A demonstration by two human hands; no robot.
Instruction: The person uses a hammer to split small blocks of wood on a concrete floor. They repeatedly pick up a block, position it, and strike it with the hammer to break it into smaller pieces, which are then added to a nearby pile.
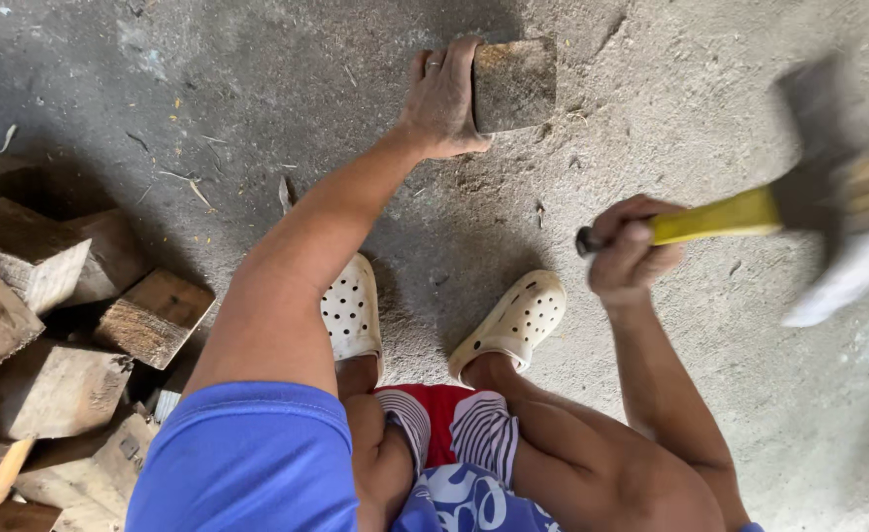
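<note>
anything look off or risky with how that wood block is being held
Yes. The left hand grips the side of the wood block on the concrete floor, fingers wrapped over its top edge, while the right hand holds a yellow-handled axe, its head blurred. The fingers seem exposed.

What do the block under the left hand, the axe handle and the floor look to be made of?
The block looks like rough-sawn wood: brown, matte, fibrous top face. The axe handle is smooth glossy yellow, probably fibreglass or plastic; motion blur leaves this open. The floor looks like bare concrete, grey, gritty and dusty, strewn with wood splinters.
</note>
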